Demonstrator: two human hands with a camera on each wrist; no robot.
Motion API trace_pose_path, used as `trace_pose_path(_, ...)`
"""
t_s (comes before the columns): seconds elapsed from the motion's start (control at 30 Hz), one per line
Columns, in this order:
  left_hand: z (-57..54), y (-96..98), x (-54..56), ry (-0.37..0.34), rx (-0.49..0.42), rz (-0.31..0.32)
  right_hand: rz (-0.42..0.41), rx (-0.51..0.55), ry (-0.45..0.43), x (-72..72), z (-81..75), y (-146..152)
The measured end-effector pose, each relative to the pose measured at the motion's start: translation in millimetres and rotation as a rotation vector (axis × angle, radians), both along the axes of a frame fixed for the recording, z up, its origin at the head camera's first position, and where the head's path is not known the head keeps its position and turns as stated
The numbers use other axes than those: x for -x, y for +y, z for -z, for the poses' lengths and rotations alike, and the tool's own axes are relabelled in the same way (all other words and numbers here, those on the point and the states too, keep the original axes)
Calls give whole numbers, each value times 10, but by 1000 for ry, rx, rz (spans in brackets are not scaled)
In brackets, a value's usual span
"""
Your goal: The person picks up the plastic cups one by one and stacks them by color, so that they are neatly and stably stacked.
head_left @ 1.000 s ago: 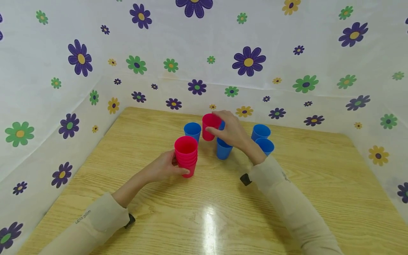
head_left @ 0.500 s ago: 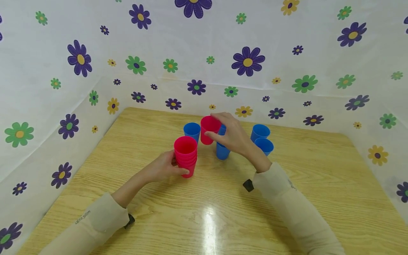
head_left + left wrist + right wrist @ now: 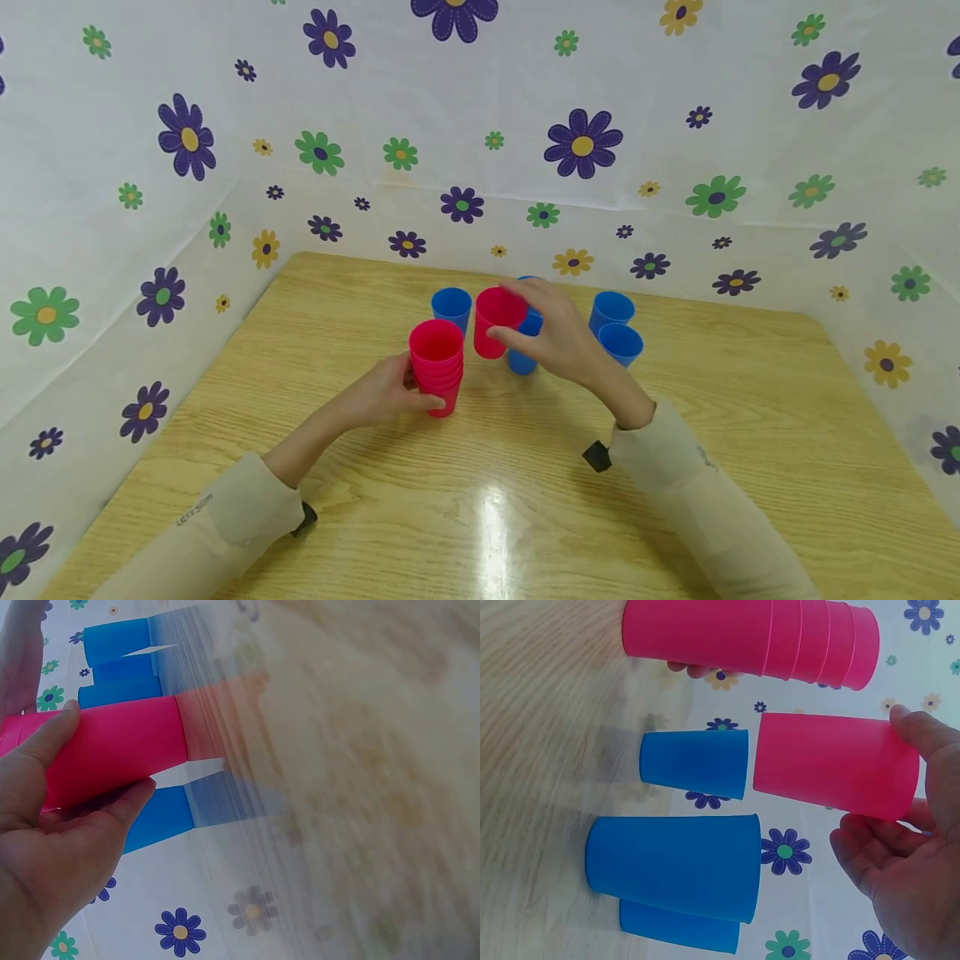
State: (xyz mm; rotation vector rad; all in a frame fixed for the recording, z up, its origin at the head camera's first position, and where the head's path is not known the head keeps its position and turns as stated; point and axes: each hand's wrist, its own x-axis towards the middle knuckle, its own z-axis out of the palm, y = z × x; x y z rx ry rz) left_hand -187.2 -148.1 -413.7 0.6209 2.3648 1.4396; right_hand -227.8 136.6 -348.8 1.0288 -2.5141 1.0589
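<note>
My left hand (image 3: 386,393) grips a stack of nested red plastic cups (image 3: 438,371), thumb and fingers round its lower part. The stack stands upright on the table, mouths up, as the left wrist view shows too. In my right hand (image 3: 562,337) is a single red cup (image 3: 491,329), pinched near its rim between thumb and fingers. The right wrist view has this red cup (image 3: 832,761) off the table, its mouth up. It hangs just right of the stack and apart from it. A blue cup (image 3: 522,358) stands close behind my right hand, partly covered by it.
Another blue cup (image 3: 452,307) stands behind the stack. One more blue cup (image 3: 528,278) shows only its rim behind my right hand. At the right, two blue cups (image 3: 612,308) stand close together. A flower-patterned cloth (image 3: 375,92) rises behind the wooden table (image 3: 360,517).
My right hand has brought the single red cup nearer to me, from among the blue cups to beside the stack. The left hand and the stack have stayed in place.
</note>
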Motion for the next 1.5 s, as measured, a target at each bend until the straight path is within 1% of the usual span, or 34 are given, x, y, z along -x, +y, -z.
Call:
trace_pose_path(0.17,-1,4,4,-2,3,-3,5,3,-32,-86,21,59)
trace_pose_path(0.4,2,12,13,-1,8,-7,13,5,-12,-186,42,134)
trace_pose_path(0.57,1,16,20,8,10,3,24,40,-9,-255,12,176)
trace_pose_path(0.73,-1,18,24,10,5,7,38,80,-35,-300,-41,186)
trace_pose_path(0.9,-6,18,17,9,4,6,41,107,-60,-346,-138,154)
trace_pose_path(1.1,-7,13,13,2,3,-2,44,143,-86,-397,-295,77)
trace_pose_path(1.3,-8,9,6,1,-9,5,-7,184,-106,-431,-465,-8)
trace_pose_path(1.5,-8,-4,-4,12,-8,13,-26,218,-122,-460,-608,-106)
